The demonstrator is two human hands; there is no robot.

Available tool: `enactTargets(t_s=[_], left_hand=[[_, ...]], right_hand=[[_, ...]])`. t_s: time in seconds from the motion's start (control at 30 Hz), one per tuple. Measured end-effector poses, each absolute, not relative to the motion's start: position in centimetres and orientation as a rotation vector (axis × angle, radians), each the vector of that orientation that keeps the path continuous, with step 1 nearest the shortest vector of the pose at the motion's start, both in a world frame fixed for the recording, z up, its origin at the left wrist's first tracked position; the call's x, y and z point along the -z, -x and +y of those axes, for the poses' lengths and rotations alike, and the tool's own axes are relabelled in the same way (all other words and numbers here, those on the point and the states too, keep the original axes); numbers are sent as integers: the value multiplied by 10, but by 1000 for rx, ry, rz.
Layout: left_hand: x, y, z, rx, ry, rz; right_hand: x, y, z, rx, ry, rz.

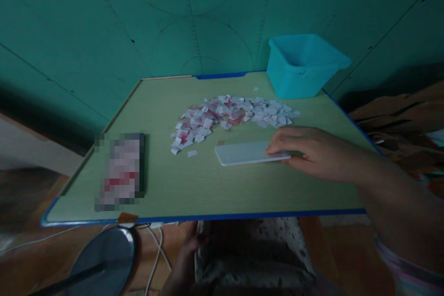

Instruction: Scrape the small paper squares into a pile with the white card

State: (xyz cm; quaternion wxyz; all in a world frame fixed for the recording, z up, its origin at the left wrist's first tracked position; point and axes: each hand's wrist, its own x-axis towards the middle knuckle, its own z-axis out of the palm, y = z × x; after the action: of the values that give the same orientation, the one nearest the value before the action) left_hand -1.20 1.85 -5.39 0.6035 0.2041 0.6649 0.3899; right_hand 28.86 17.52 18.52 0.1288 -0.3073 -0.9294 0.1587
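Note:
My right hand (308, 148) grips the right end of a flat white rectangular plate (239, 153), fingers on top and thumb below. The plate is held low over the table (194, 189), its front edge slightly raised; whether it touches the surface I cannot tell. Just beyond it, small white and pinkish-red paper pieces (267, 112) lie in a curved heap, with a few strays around it. Below the table's front edge, my left hand (194, 238) is beside patterned fabric (284, 236) at my lap, its fingers dark and mostly hidden.
A turquoise plastic bin (294, 81) stands at the table's back right corner. A pixelated flat object (121, 171) lies at the left. A green wall (215, 18) rises behind. Cardboard (398, 106) is at the right; a dark round base (104, 259) and cables (157, 249) are on the floor.

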Motion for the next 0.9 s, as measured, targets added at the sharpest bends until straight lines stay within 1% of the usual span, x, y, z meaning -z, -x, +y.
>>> enactTargets(t_s=[0.17, 0.27, 0.43, 0.53, 0.7, 0.9], left_hand=[[54, 7, 18, -965, -440, 1484], [58, 9, 16, -939, -445, 1494], [66, 15, 16, -915, -508, 1547], [68, 15, 17, -878, -526, 1539], [63, 11, 18, -894, -477, 1491], [57, 6, 18, -928, -390, 1433]], right_hand=[[-190, -290, 172, -610, 864, -2704], [-192, -290, 171, -535, 955, -2590], [-189, -291, 175, -423, 1264, -2271], [-184, -288, 176, -392, 1330, -2236], [-178, -280, 175, -348, 1070, -2406], [-181, -280, 169, -684, 835, -2560]])
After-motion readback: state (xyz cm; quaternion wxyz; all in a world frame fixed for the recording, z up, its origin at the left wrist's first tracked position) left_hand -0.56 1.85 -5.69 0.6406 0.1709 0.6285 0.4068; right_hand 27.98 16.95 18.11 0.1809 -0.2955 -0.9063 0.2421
